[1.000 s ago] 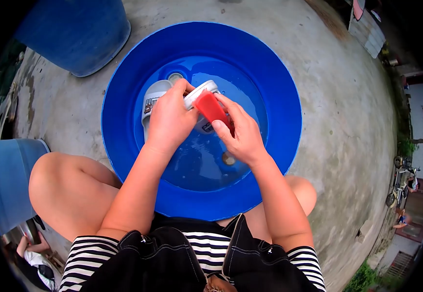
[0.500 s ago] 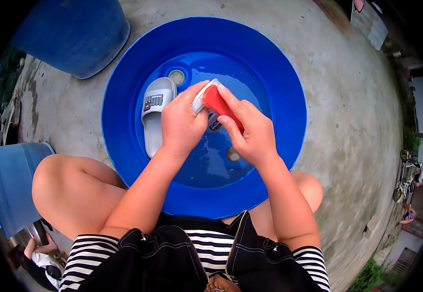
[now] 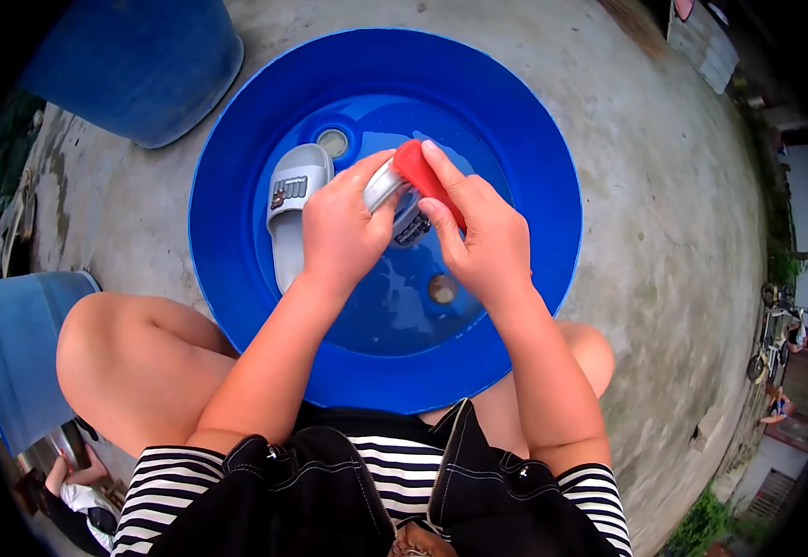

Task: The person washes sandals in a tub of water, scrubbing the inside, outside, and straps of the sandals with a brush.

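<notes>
My left hand (image 3: 344, 232) is closed around a light grey slide sandal (image 3: 383, 186), held edge-on above the water. Its strap, with dark lettering, shows below between my hands. In my right hand (image 3: 489, 237) is a red brush (image 3: 419, 169), fingers along its back and thumb underneath. The brush is against the sandal's end; its bristle side is turned away from view. A second grey slide sandal (image 3: 289, 246) rests at the left inside the blue tub (image 3: 539, 186), strap up, partly hidden by my left hand and forearm. Shallow water (image 3: 395, 325) covers the tub's bottom.
The tub stands on a concrete floor (image 3: 664, 232) between my bent knees. A large blue container (image 3: 144, 74) is at the upper left and a lighter blue one (image 3: 32, 353) beside my left knee. Another person (image 3: 88, 492) is at lower left. A bicycle (image 3: 774, 334) stands far right.
The brush has shifted slightly up over the sandal's end, and the sandal has tilted so more of its strap shows. The view has moved a little.
</notes>
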Tool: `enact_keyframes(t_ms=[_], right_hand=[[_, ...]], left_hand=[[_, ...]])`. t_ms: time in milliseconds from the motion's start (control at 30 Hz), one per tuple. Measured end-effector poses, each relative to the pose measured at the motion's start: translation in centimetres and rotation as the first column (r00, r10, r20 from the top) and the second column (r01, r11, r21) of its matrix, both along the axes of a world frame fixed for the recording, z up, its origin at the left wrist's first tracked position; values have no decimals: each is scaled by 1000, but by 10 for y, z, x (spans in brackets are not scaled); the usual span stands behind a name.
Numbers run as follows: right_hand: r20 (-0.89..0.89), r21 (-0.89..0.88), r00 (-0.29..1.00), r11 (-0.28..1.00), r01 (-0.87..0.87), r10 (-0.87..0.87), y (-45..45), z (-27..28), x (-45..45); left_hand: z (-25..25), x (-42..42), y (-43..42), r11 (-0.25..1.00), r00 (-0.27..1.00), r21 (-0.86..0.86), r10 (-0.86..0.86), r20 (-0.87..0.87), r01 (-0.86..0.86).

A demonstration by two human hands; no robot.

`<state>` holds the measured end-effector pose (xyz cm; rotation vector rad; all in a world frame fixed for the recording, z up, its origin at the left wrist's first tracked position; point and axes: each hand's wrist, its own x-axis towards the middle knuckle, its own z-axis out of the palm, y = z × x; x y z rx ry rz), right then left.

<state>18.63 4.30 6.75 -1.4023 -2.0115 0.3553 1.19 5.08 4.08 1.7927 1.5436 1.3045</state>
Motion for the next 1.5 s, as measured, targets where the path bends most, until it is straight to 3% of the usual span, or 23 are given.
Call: enact_keyframes(t_ms=[67,200,267,300,400,533,600,667,733,833,1000,1200,1233,1333,1500], right_hand=[[-43,24,995,996,-87,88,-2,2,-6],[-51,-33,999,999,15,-17,4,-9,-2],[-72,28,996,998,53,-51,10,-11,-1],[-141,-2,990,1000,-31,30,7,-8,-3],[-100,-4,989,994,-109,108,-6,3,-13],[3,-36,995,994,105,-105,11,-8,-1],[-15,-6,997,997,81,-81,8,-6,-3],[-37,-14,991,992,-128,128,-5,5,-10],[-48,-4,992,993,-120,120,-6,-2,-11],[34,4,991,992,126,-126,12,-11,-1],[-116,7,991,998,-61,61,1,-5,-12],[-5,-4,993,993,116,-116,17,-18,0],[-114,-27,992,998,49,-51,14,-16,-1],[-148,-41,985,995,-90,83,-2,-6,-11],[-92,-123,989,987,103,-114,20,-21,-1]], left_hand=[[0,-3,0,1000,1000,-1,4,-1,-4],[-1,-1,0,999,1000,-43,19,18,-18],[-1,-1,1,998,1000,-60,28,6,-28],[-3,-2,2,999,1000,-26,22,-8,-22],[-5,-6,3,1000,1000,3,19,-17,-19],[-1,0,0,998,1000,-62,19,5,-19],[0,-1,0,999,1000,-45,16,19,-15],[-8,-5,1,999,1000,43,-1,-12,2],[-6,-4,1,999,1000,36,3,-1,-3],[0,0,0,998,1000,-56,3,8,-2],[-4,-3,1,1000,1000,-19,21,4,-20],[-2,0,0,999,1000,-45,0,8,0],[-2,0,0,1000,1000,-20,2,19,-2],[-6,-3,2,1000,1000,5,20,15,-20],[-2,0,-1,999,1000,-39,12,10,-11]])
